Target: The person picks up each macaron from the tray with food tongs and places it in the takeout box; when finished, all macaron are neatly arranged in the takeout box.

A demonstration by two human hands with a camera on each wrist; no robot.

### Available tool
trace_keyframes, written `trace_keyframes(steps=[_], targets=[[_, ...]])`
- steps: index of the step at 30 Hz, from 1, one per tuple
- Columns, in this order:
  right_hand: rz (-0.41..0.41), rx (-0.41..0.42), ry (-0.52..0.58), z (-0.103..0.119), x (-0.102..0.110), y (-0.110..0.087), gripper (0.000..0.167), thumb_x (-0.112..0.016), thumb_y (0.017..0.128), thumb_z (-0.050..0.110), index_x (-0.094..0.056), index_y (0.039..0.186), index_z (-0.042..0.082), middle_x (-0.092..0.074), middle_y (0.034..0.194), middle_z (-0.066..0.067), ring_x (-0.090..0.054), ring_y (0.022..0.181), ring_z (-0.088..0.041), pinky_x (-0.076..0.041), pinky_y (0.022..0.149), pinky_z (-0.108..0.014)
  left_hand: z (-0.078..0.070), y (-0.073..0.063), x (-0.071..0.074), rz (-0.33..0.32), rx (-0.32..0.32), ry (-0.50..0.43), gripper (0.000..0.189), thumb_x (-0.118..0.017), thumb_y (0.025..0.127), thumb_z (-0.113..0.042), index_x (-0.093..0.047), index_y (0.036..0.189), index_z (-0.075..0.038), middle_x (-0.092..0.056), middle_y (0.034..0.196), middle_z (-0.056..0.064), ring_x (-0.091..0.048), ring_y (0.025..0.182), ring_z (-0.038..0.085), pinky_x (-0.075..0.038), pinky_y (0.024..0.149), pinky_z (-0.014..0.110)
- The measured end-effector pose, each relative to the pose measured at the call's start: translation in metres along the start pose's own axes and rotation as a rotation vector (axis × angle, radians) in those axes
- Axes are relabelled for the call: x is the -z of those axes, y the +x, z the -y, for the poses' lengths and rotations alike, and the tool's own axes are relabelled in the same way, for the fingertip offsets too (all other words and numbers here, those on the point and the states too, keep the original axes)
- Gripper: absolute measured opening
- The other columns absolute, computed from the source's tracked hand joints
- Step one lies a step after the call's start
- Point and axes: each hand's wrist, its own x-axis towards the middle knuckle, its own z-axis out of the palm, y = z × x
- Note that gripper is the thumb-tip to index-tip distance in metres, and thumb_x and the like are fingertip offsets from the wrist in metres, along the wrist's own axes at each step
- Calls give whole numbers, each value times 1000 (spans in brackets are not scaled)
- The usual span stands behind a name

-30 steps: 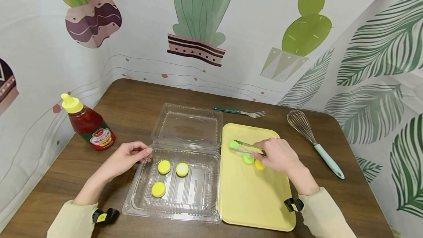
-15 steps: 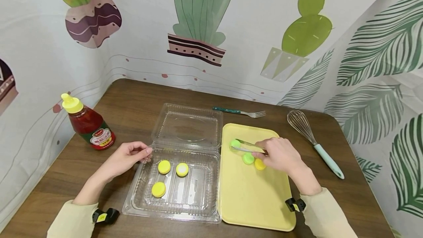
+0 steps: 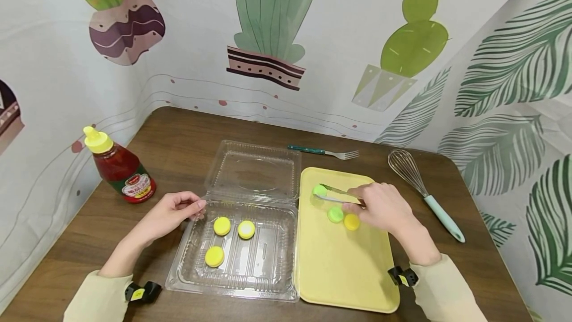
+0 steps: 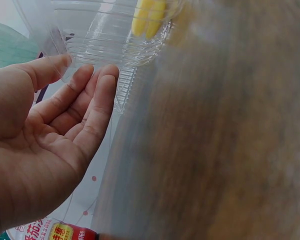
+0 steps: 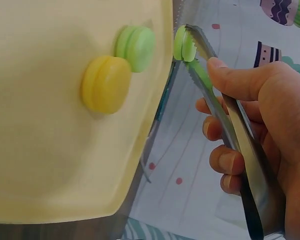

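My right hand (image 3: 380, 205) grips metal tongs (image 5: 230, 120). Between their tips sits a green macaron (image 5: 184, 44), held above the yellow tray (image 3: 344, 272). Another green macaron (image 3: 335, 214) and a yellow-orange macaron (image 3: 351, 221) lie side by side on that tray. To the left, an opened clear plastic container (image 3: 241, 287) holds yellow macarons (image 3: 215, 256), three in all. My left hand (image 3: 176, 212) pinches the container's rim near its left hinge corner, thumb and fingertips at the edge in the left wrist view.
A ketchup bottle (image 3: 122, 173) stands at the left. Behind the tray lies a fork (image 3: 321, 151) with a green handle. A whisk (image 3: 424, 190) lies right of the tray. The container's lid (image 3: 254, 170) lies back toward the patterned wall cloth.
My right hand has shifted slightly right, and the green macaron in the tongs has risen a little off the tray. My left hand and the container have stayed put.
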Motion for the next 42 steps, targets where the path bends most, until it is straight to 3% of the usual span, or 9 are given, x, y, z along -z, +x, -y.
trace_keyframes(steps=[6, 13, 25, 36, 42], targets=[[-12, 29, -16, 6, 8, 1, 17, -78, 87, 34, -71, 88, 19, -40, 57, 13, -33, 47, -6, -26, 42, -27, 0, 0, 0, -1, -3, 1, 23, -64, 100, -23, -67, 101, 0, -70, 87, 10, -65, 77, 17, -53, 68, 29], [-33, 52, -31, 9, 12, 4, 22, -79, 86, 35, -63, 78, 21, -40, 56, 13, -32, 47, -6, -26, 42, -27, 0, 0, 0, 1, 3, 9, 24, -63, 100, -23, -67, 101, 0, -70, 87, 10, -64, 78, 18, -53, 68, 29], [-88, 103, -56, 18, 21, 9, 23, -79, 85, 35, -63, 78, 19, -44, 59, 12, -30, 45, -6, -23, 40, -26, 1, 0, 0, -1, -3, 7, 23, -63, 100, -22, -67, 101, 0, -69, 87, 10, -64, 77, 18, -53, 68, 29], [-79, 153, -87, 39, 29, 14, 25, -76, 87, 40, -64, 82, 19, -48, 62, 14, -37, 47, -4, -29, 42, -25, -1, 0, 0, -1, -2, 2, 24, -62, 100, -23, -68, 102, 0, -71, 87, 11, -65, 77, 16, -51, 62, 29], [-95, 195, -112, 50, 27, 15, 27, -76, 87, 39, -74, 98, 15, -64, 74, 11, -50, 54, -3, -40, 48, -27, 0, 0, 0, 2, 0, 1, 24, -63, 100, -23, -67, 102, 1, -71, 88, 11, -65, 78, 17, -52, 64, 29]])
